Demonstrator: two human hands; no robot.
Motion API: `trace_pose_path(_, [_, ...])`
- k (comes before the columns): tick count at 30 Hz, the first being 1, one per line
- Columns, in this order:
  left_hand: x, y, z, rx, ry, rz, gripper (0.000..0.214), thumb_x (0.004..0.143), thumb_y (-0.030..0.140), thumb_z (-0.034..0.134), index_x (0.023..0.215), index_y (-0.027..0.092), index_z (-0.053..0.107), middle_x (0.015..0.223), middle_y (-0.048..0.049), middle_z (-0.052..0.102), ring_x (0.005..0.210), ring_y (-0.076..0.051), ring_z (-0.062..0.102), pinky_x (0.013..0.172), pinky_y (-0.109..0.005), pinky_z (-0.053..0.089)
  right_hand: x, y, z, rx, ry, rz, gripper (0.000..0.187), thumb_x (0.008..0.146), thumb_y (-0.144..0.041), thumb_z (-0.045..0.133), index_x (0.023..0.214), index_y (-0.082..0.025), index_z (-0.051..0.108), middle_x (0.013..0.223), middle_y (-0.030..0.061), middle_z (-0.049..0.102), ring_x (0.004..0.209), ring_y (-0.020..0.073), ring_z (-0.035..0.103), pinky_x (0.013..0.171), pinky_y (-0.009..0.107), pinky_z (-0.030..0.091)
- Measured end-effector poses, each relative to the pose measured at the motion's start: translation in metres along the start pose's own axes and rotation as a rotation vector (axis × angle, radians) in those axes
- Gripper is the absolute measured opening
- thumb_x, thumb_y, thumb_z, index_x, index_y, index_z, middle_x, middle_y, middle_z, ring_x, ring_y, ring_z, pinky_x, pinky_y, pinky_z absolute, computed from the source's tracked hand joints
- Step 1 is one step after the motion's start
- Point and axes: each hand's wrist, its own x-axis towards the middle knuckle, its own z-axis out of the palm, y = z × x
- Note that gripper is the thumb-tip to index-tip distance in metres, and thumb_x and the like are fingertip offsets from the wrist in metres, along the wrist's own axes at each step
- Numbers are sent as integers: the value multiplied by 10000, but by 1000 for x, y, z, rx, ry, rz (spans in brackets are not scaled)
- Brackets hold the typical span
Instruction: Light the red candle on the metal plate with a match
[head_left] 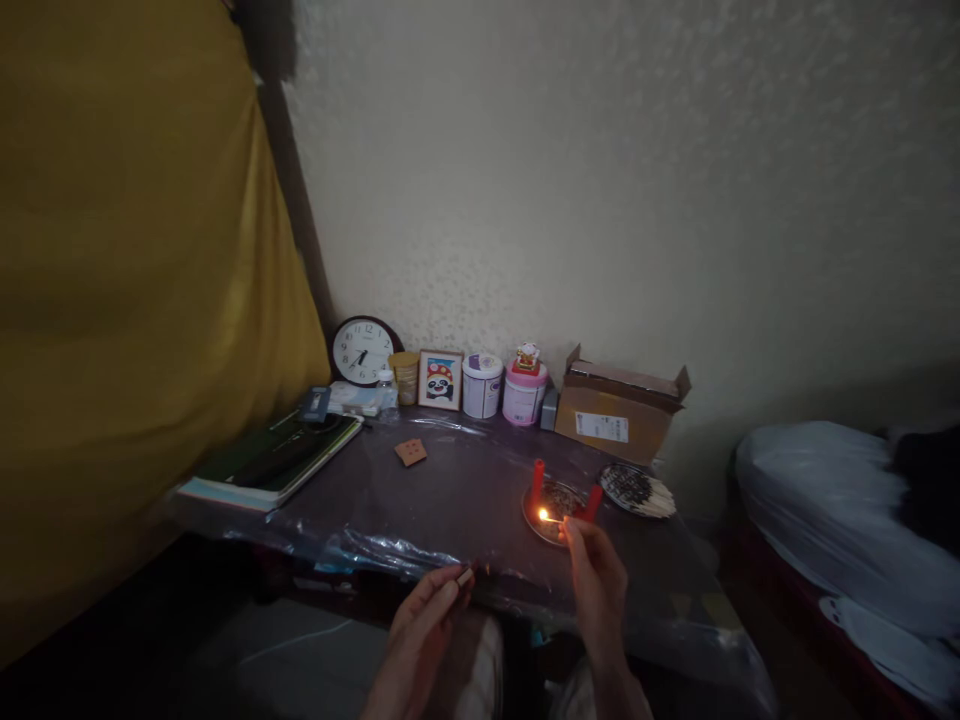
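My right hand pinches a lit match, its flame over a round plate near the table's front edge. Two red candles stand at the plate: one at its left, the other at its right, close to my fingers. My left hand is lower, in front of the table edge, with fingers closed on a small matchbox. A bundle of matches or sticks lies fanned out to the right of the plate.
The dark table is covered in clear plastic. Along the wall stand a clock, a panda picture, a white tub, a pink jar and a cardboard box. Books lie left; a bed is right.
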Motion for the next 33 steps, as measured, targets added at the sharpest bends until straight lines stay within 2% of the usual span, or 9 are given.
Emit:
trace_pose_path(5, [-1, -1, -3, 10, 4, -7, 204, 698, 267, 692, 864, 150, 700, 950, -104, 709, 966, -225, 617, 960, -355, 395, 0, -5, 0, 61, 14, -29, 244, 702, -412, 647, 721, -169, 670, 696, 29, 673, 690, 190, 604, 659, 305, 473])
trace_pose_path(9, [-2, -1, -4, 14, 0, -12, 196, 709, 264, 681, 872, 157, 699, 974, -102, 707, 986, -212, 610, 971, -329, 385, -1, -7, -1, 68, 2, -35, 235, 704, -405, 655, 719, -170, 662, 689, 18, 663, 696, 185, 600, 677, 303, 464])
trace_pose_path(18, [-1, -3, -10, 35, 25, -14, 228, 694, 291, 696, 885, 168, 701, 973, -103, 713, 985, -237, 617, 977, -385, 381, 7, 3, -4, 174, -12, -15, 224, 697, -380, 675, 733, -160, 652, 681, 19, 646, 676, 173, 585, 671, 306, 466])
trace_pose_path(26, [0, -5, -10, 27, 21, -28, 199, 692, 279, 700, 858, 170, 706, 946, -85, 715, 943, -210, 622, 909, -317, 424, 16, 7, -7, 382, -56, 105, 201, 631, -317, 739, 739, -168, 659, 695, -5, 635, 670, 151, 583, 644, 278, 476])
trace_pose_path(33, [9, -19, -13, 11, -61, -93, 196, 713, 284, 681, 872, 170, 693, 1002, -108, 693, 981, -230, 612, 928, -348, 408, 20, -2, -11, 425, -91, 189, 188, 615, -312, 752, 712, -178, 662, 666, -5, 641, 651, 154, 590, 639, 281, 481])
